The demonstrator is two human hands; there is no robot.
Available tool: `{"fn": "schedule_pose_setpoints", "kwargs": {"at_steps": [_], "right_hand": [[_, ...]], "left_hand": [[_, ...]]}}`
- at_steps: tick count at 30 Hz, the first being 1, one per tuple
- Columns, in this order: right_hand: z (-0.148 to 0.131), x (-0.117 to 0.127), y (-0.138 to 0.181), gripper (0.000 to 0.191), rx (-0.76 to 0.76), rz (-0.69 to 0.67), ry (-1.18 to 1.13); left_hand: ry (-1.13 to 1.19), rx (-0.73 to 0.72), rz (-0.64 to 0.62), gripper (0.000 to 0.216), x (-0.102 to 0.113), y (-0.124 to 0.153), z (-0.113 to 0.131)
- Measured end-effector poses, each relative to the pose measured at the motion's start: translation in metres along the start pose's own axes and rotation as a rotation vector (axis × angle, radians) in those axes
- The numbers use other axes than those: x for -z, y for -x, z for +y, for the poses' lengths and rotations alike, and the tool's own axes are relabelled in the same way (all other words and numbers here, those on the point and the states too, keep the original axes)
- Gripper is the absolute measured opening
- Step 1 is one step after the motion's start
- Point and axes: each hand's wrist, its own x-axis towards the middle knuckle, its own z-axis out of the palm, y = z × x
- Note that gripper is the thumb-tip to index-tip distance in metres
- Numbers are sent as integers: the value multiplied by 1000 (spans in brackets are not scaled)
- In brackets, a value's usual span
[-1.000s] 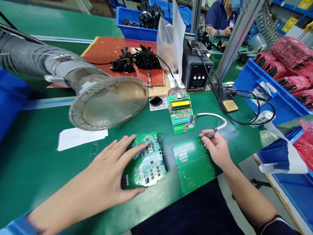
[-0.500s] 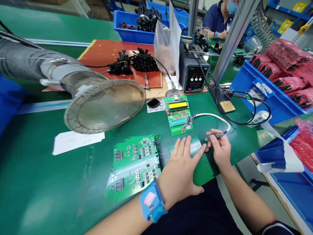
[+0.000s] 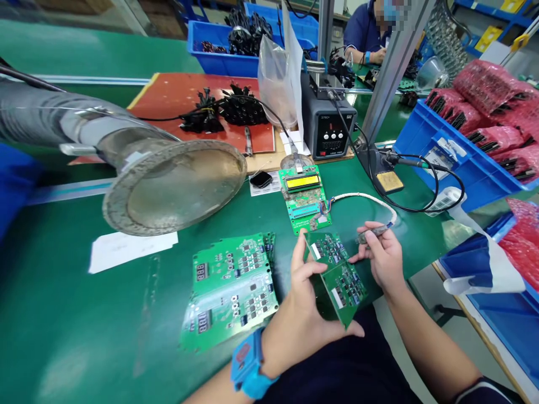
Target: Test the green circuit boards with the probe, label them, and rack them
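Observation:
My left hand (image 3: 311, 303) grips a green circuit board (image 3: 337, 269) by its edges, tilted up off the bench with a populated face showing. In my right hand (image 3: 385, 258) is a pin probe (image 3: 371, 233), its thin pins pointing left just beyond the board's right edge. A white sleeved cable (image 3: 374, 201) joins the probe to a green programmer board (image 3: 305, 199) with a lit yellow display. Left of my left hand lies a stack of circuit boards (image 3: 229, 292) with digit displays.
A fume extraction hood (image 3: 177, 188) juts in from the left. Behind the programmer stands a soldering station (image 3: 330, 126), with an iron holder (image 3: 385, 174) to its right. A blue bin (image 3: 458, 151) holds red bubble-wrapped packs. Across the bench sits a person (image 3: 364, 31).
My left hand, flat on the board before, now holds it by the edges, lifted and tilted with its component side showing. My right hand keeps the probe nearby.

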Motion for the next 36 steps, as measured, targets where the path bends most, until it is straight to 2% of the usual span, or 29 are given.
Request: {"fn": "schedule_pose_setpoints", "kwargs": {"at_steps": [2,5,6,10,18,24,32,36], "right_hand": [[0,-1,2,24,-23,-11,7],[0,-4,5,24,-43,-27,14],[0,-4,6,24,-47,-30,19],[-1,-6,7,25,-47,-27,44],[0,-4,7,23,30,7,88],[-2,-4,7,23,87,29,190],[-8,-29,-9,21,137,-187,391],[-1,-30,-9,21,164,-192,459]], "left_hand": [[10,85,-39,92,4,11,2],[-91,159,-124,101,14,21,9],[-146,174,-146,97,16,22,11],[-337,208,-162,60,14,21,14],[-672,76,-120,63,-4,24,2],[-707,36,-167,59,-7,23,-3],[-701,-7,-170,58,-11,22,6],[-727,0,-164,60,-16,23,4]]}}
